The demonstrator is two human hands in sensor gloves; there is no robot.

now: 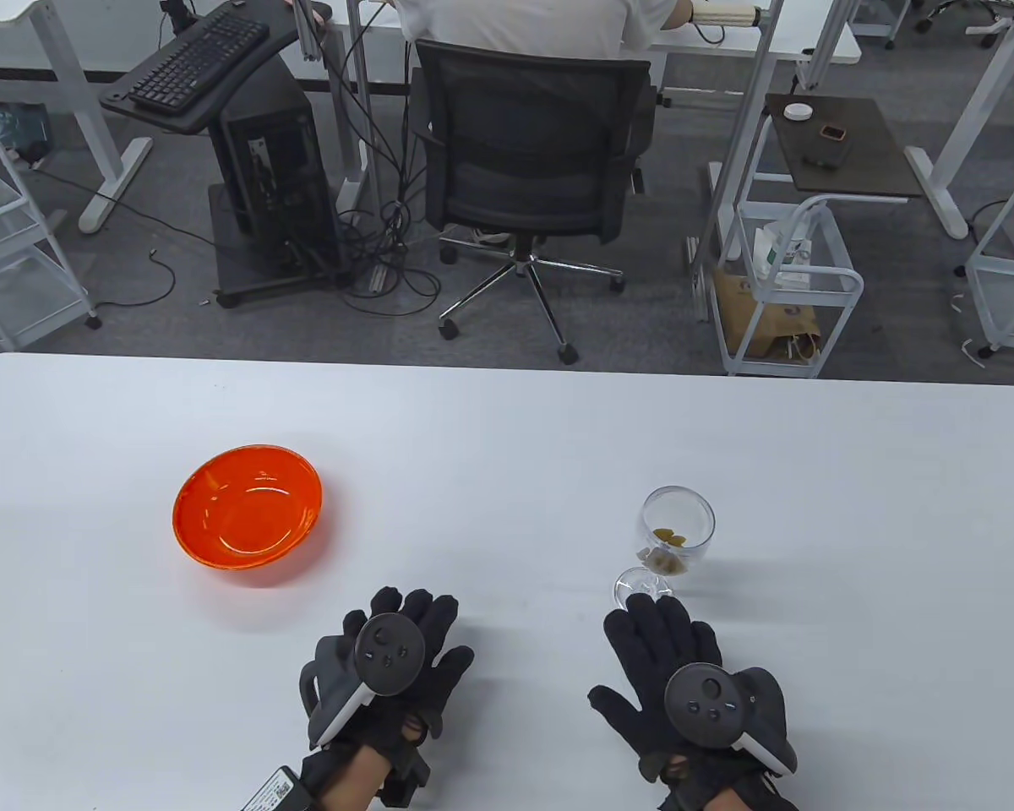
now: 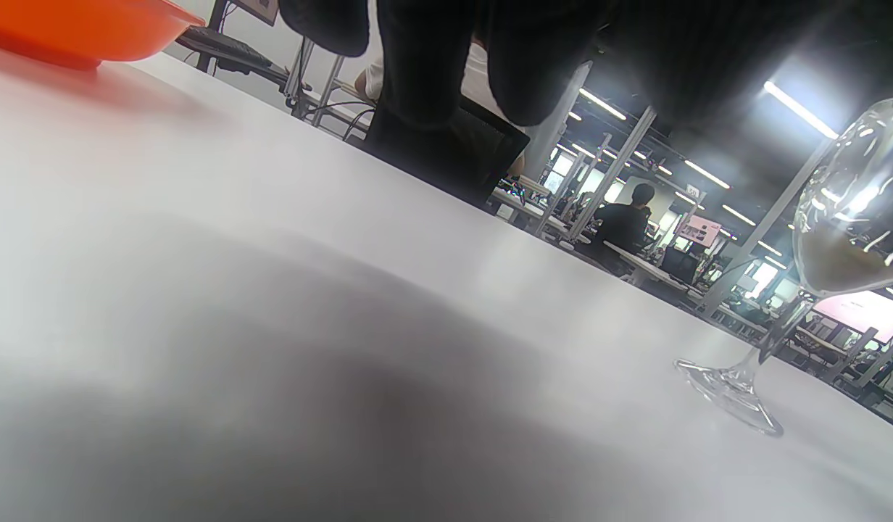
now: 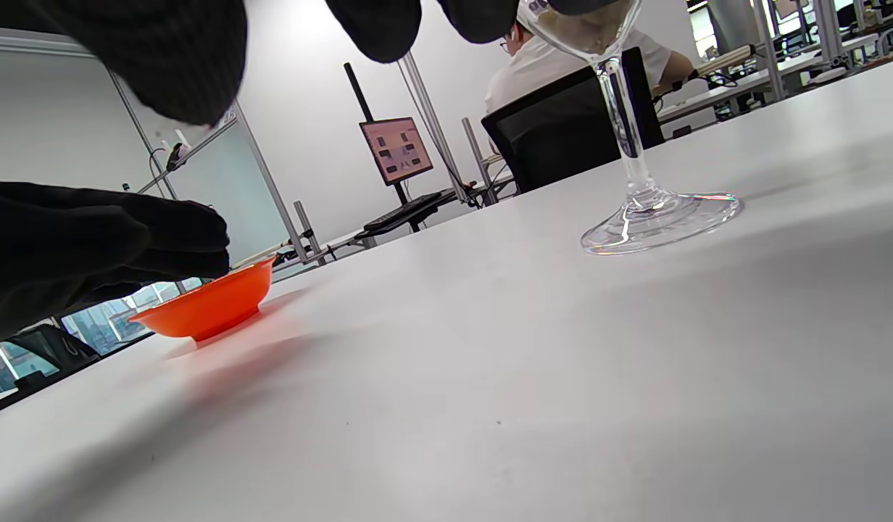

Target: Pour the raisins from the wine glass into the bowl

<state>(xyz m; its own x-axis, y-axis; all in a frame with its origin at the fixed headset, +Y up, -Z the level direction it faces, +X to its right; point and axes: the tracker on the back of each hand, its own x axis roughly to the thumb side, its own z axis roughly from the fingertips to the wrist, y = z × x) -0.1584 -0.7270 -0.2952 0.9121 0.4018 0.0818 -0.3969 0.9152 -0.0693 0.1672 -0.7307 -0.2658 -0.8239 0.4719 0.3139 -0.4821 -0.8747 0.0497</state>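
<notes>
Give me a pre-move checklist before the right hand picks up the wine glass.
1. Wine glass upright on the table: ok.
2. Raisins in the glass: ok, a small pile low in it.
3. Bowl upright, nothing in it: ok, it stands to the left of the glass.
4. Right hand free: ok, fingers spread, holding nothing, fingertips close to the glass's foot.
5. Right hand touching the foot: cannot tell from the table view.
6. Left hand out of the pouring path: cannot tell; it rests flat on the table between glass and bowl, nearer the person.
</notes>
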